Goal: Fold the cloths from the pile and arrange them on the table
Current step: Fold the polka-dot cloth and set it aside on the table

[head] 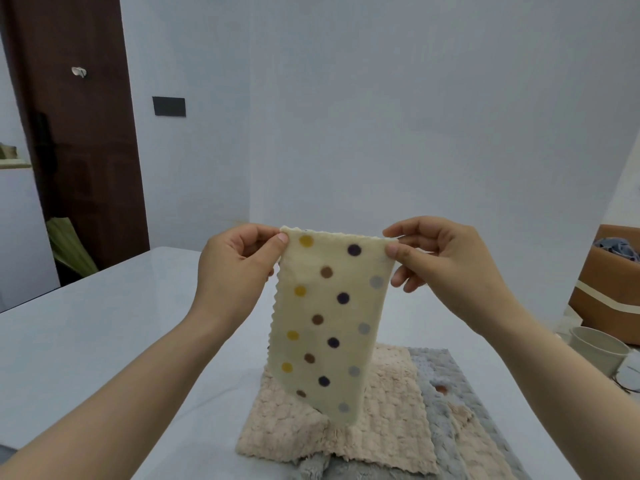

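Far left I see a dark brown door [79, 150], and a black wall plate [169, 106] just right of it. Something green [67, 247] leans at the door's foot; I can't tell what it is.

The pale table [104, 341] runs across the whole lower view.

Left hand [235, 268] is raised over the table. Thumb and index pinch the top left corner of the dotted cloth [329, 323], and the other fingers are curled in behind it.

The dotted cloth is cream with yellow, brown, dark purple and grey dots. It hangs straight down between both hands, top edge pulled flat. Left edge is zigzag-cut, right edge smooth. Its bottom end reaches the beige cloth [381, 427]; I can't tell whether they touch.

The beige cloth lies flat on the table, on top of a grey cloth [446, 382] that shows at its right side and near edge.

Right hand [440, 258] has thumb and index pinching the top right corner. The remaining fingers are loosely curled below, off the fabric.

Far right, an off-white cup [595, 348] sits by the table edge. Behind it is a brown container [609, 285] with bluish fabric inside.
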